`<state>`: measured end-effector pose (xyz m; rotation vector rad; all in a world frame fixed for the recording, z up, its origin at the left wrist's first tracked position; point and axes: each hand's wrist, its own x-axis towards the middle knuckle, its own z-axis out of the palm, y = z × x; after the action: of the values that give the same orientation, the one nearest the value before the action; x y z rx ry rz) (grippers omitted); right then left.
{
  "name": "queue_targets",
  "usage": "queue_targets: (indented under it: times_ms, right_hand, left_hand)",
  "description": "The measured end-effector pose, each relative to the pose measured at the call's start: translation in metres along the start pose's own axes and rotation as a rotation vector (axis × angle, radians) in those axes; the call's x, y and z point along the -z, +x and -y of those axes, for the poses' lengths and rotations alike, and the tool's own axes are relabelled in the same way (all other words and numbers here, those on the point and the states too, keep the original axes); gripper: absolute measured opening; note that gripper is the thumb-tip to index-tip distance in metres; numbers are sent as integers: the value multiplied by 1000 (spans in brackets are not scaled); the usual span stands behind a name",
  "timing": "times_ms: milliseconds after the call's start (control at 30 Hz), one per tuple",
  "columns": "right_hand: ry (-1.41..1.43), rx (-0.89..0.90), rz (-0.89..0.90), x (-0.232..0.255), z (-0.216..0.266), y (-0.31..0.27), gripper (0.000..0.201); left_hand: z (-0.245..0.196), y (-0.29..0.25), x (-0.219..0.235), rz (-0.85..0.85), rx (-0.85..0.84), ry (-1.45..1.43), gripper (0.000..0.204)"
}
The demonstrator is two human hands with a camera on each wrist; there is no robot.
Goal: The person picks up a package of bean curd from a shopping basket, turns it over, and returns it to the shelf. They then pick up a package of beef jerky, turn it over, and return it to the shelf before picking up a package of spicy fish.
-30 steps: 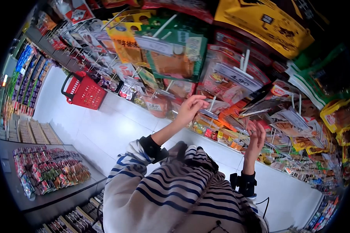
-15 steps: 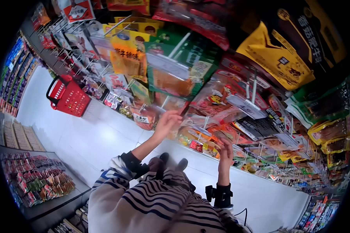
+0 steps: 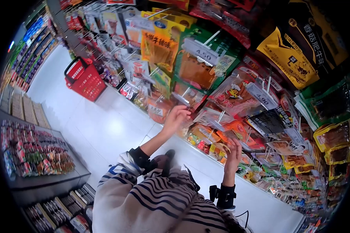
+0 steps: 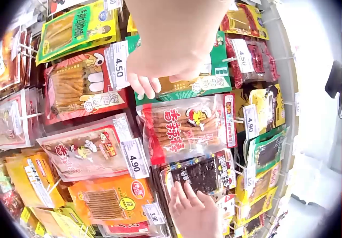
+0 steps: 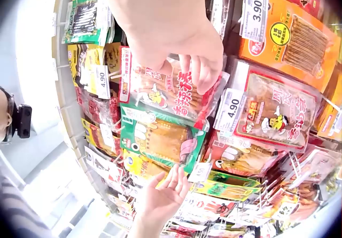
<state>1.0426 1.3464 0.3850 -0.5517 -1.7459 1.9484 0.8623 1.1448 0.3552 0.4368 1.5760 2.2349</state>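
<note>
My left hand is raised before the hanging snack packs, fingers loosely bent with nothing in them. In the left wrist view it overlaps a green snack pack. Lower and to the right in the head view is my right hand, fingers relaxed, also holding nothing. The right wrist view has it in front of a clear, red-edged pack of snack sticks. A black-fronted pack hangs by its fingertips in the left wrist view. An orange pack hangs to one side.
Price tags on metal hooks stick out from the rack among the packs. A red shopping basket stands on the white floor to the left. Behind it are stocked shelves, and a low display holds small packets at lower left.
The head view has shifted over the rack. Both hands have moved left and down in it since a second ago, and sit a little closer together. Neither has taken hold of a pack.
</note>
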Motion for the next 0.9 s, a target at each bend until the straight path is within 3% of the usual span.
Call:
queue_targets:
  times_ms: [267, 400, 433, 567, 667, 900]
  right_hand:
    - [120, -6, 152, 9, -20, -39, 38]
    - [56, -146, 212, -17, -31, -52, 35]
    - [186, -183, 256, -27, -37, -55, 33]
    - [172, -264, 422, -77, -40, -71, 31]
    - [155, -284, 577, -119, -48, -85, 32]
    - [67, -344, 828, -228, -67, -108, 32]
  left_hand:
    - [-19, -77, 15, -135, -96, 19, 31]
    - [-31, -119, 31, -256, -113, 74, 30]
    - [-37, -130, 36, -259, -115, 82, 30]
    - [-59, -180, 56, -438, -119, 106, 30]
    - [-65, -231, 95, -652, -111, 110, 32]
    - [-86, -320, 183, -957, -72, 114, 33]
